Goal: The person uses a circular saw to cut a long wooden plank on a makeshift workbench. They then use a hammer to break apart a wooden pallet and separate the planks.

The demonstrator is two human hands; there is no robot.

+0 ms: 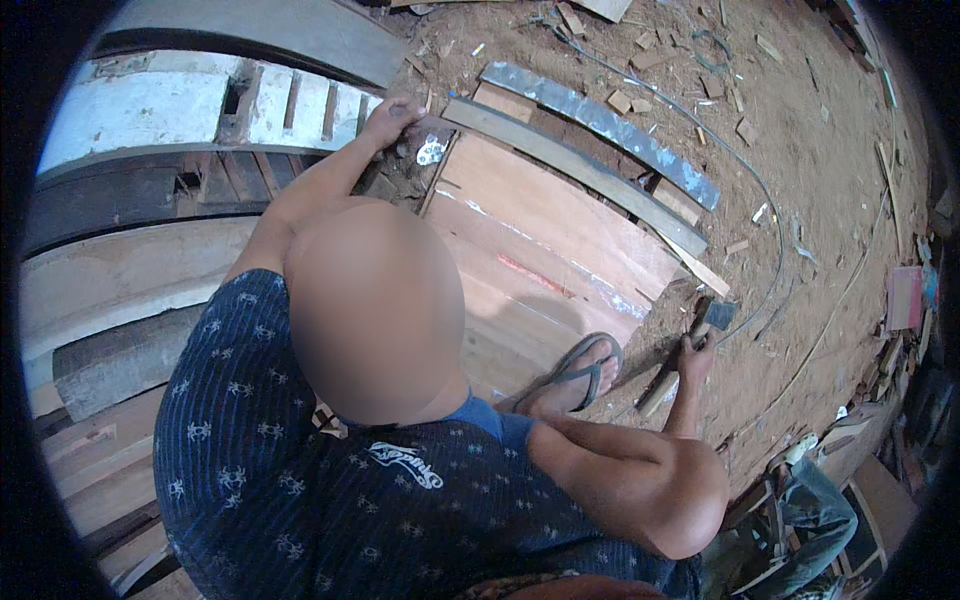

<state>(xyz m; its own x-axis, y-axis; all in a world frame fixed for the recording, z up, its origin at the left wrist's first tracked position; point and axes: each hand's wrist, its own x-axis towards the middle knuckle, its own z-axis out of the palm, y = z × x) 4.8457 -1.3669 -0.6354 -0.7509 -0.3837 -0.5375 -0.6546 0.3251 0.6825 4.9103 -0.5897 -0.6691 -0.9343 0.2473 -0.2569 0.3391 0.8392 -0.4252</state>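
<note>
- Room to pass above the wooden panel (540, 200).
- A grey beam (575, 168) and blue-flecked plank (605, 131) bar its far side.
- A sandaled foot (602, 356) and hammer (717, 316) obstruct its right end.
- Leftward, timbers (140, 272) seem to leave narrow gaps.

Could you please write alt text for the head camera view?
A person's right hand grips what looks like a hammer beside a flat wooden panel on dirt ground; the left hand is near the panel's upper-left corner. A sandalled foot stands at its edge.

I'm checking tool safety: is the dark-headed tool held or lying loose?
Held: the right hand closes around the dark-headed tool near its head. Whether it touches ground, I cannot tell.
</note>
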